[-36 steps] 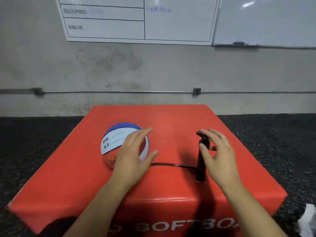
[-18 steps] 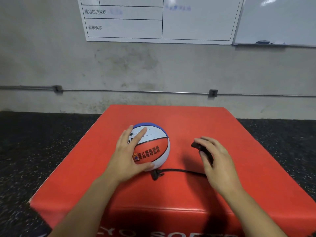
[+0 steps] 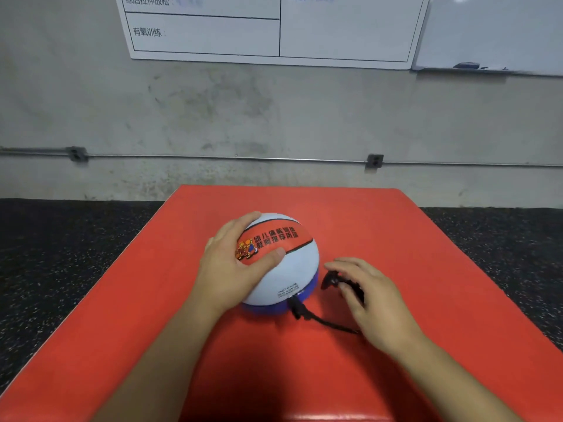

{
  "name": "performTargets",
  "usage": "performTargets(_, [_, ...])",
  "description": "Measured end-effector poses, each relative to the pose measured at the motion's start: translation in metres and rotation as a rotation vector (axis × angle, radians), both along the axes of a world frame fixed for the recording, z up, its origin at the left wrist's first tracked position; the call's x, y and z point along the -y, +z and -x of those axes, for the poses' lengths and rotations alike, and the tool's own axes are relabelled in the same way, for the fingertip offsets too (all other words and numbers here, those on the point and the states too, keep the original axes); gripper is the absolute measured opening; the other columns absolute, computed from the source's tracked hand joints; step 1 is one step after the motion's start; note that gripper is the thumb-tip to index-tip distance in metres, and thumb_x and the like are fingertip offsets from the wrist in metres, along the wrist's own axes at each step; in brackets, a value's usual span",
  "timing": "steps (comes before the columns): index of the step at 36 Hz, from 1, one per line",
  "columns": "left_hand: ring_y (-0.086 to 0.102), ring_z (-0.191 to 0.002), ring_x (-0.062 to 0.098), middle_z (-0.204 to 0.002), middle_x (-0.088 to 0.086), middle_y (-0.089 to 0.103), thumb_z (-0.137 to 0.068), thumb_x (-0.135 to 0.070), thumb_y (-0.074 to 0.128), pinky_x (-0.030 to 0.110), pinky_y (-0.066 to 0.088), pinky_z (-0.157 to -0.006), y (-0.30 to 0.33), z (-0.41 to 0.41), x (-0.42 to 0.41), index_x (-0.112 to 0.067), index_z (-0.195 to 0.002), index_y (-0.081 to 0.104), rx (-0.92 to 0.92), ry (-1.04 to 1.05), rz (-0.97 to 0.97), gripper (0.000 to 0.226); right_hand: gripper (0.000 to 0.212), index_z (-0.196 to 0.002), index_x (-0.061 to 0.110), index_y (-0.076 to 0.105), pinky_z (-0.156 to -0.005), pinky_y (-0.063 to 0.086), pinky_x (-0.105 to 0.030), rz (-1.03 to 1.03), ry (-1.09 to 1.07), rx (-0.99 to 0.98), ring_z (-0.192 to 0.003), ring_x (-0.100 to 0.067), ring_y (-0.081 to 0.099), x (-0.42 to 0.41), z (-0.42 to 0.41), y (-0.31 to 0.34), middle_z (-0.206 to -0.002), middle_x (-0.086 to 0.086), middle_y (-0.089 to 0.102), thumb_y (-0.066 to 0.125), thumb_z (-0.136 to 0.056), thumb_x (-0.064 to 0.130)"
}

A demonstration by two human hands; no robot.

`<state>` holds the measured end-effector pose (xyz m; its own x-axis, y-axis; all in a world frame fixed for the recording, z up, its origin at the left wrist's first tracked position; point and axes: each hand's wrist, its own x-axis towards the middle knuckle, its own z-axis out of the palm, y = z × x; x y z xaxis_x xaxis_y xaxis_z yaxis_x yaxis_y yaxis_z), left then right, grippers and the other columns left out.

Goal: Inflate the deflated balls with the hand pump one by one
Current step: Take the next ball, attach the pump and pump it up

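A red, white and blue ball (image 3: 292,269) sits on the red soft box (image 3: 426,269). My left hand (image 3: 231,266) grips the ball's left side, thumb across the red band with printed characters. A black hose (image 3: 316,319) runs from the ball's lower front, where its end meets the ball near small printed text, to under my right hand. My right hand (image 3: 371,300) holds the black hand pump (image 3: 333,281), low on the box just right of the ball, with fingers curled over it. Most of the pump body is hidden by that hand.
The red box stands on black speckled flooring (image 3: 61,263) against a grey concrete wall (image 3: 274,117). A conduit (image 3: 213,156) runs along the wall, and whiteboards (image 3: 335,32) hang above it. Bare box surface lies behind and to both sides of the ball.
The ball has been turned so its red band faces up and the blue part is underneath. The pump went from upright to low beside the ball. The hose end now sits against the ball.
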<state>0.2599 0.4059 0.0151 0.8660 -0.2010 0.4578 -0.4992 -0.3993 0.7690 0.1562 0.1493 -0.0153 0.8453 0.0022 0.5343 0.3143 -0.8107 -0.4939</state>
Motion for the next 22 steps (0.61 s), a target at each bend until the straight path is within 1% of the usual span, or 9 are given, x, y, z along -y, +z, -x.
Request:
performTargets(3, [0.057,-0.127,-0.003,-0.138,-0.021,0.061,-0.064,-0.072,0.074,0.038,0.045,-0.115,0.005,0.000,0.009,-0.046,-0.139,0.060,-0.147,-0.116,0.051,0.081,0.054,-0.120,0.033,0.071,-0.098,0.045,-0.016,-0.038,-0.025,0.024,-0.109,0.006,0.061,0.008,-0.001,0.007,-0.117,0.028,0.065,0.064,-0.090,-0.011])
performTargets(6, [0.058,-0.123,-0.006,-0.134,-0.021,0.062,-0.063,-0.077,0.071,0.031,0.045,-0.114,0.001,0.001,0.016,-0.045,-0.137,0.063,-0.215,-0.103,0.049,0.081,0.051,-0.119,0.035,0.071,-0.090,0.043,-0.010,-0.067,-0.032,-0.003,-0.100,0.005,0.062,0.013,0.004,0.007,-0.110,0.035,0.062,0.064,-0.093,-0.008])
performTargets(8, [0.060,-0.116,-0.007,-0.126,-0.019,0.064,-0.069,-0.072,0.074,0.021,0.045,-0.107,0.002,0.003,0.020,-0.042,-0.128,0.067,-0.126,-0.028,0.067,0.066,0.048,-0.120,0.036,0.071,-0.091,0.046,-0.016,-0.087,-0.020,-0.002,-0.099,0.001,0.064,0.012,0.009,0.007,-0.109,0.032,0.063,0.064,-0.095,-0.004])
performTargets(10, [0.061,-0.109,-0.005,-0.115,-0.018,0.064,-0.082,-0.053,0.082,0.011,0.042,-0.096,0.003,0.006,0.023,-0.036,-0.114,0.071,0.028,0.044,0.076,0.038,0.041,-0.120,0.034,0.072,-0.090,0.047,-0.021,-0.123,0.007,0.025,-0.100,-0.005,0.065,0.008,0.014,0.010,-0.108,0.024,0.066,0.065,-0.097,0.000])
performTargets(13, [0.063,-0.109,0.002,-0.111,-0.016,0.067,-0.093,-0.031,0.078,0.013,0.045,-0.096,0.005,0.011,0.023,-0.026,-0.107,0.073,0.166,0.027,0.089,0.015,0.026,-0.120,0.029,0.073,-0.088,0.046,-0.018,-0.195,0.074,0.071,-0.101,-0.012,0.066,-0.006,0.023,0.018,-0.108,0.015,0.068,0.066,-0.100,0.014])
performTargets(15, [0.060,-0.122,-0.001,-0.123,-0.021,0.066,-0.097,-0.040,0.070,0.015,0.042,-0.105,0.005,0.014,0.020,-0.030,-0.116,0.073,0.160,-0.046,0.062,0.022,0.024,-0.121,0.028,0.073,-0.090,0.046,-0.019,-0.219,0.111,0.074,-0.103,-0.013,0.066,-0.016,0.027,0.022,-0.112,0.013,0.068,0.069,-0.098,0.024])
performTargets(17, [0.046,-0.139,-0.006,-0.143,-0.023,0.057,-0.096,-0.055,0.057,0.017,0.033,-0.117,0.004,0.018,0.015,-0.040,-0.132,0.066,0.117,-0.128,-0.016,0.040,0.027,-0.122,0.028,0.072,-0.092,0.047,-0.023,-0.230,0.135,0.057,-0.107,-0.014,0.065,-0.025,0.028,0.021,-0.117,0.014,0.067,0.073,-0.095,0.032])
performTargets(19, [0.027,-0.151,-0.008,-0.160,-0.022,0.041,-0.092,-0.066,0.051,0.022,0.021,-0.124,0.002,0.025,0.010,-0.049,-0.144,0.053,0.061,-0.198,-0.096,0.054,0.032,-0.122,0.030,0.072,-0.093,0.048,-0.025,-0.240,0.141,0.041,-0.112,-0.013,0.065,-0.032,0.028,0.018,-0.121,0.016,0.065,0.077,-0.091,0.038])
performTargets(22, [0.002,-0.158,-0.003,-0.172,-0.019,0.013,-0.083,-0.073,0.059,0.030,0.012,-0.128,0.000,0.035,0.002,-0.064,-0.149,0.040,-0.002,-0.269,-0.185,0.069,0.036,-0.121,0.033,0.072,-0.091,0.046,-0.025,-0.245,0.117,0.044,-0.117,-0.012,0.063,-0.041,0.025,0.017,-0.123,0.019,0.063,0.079,-0.087,0.043])
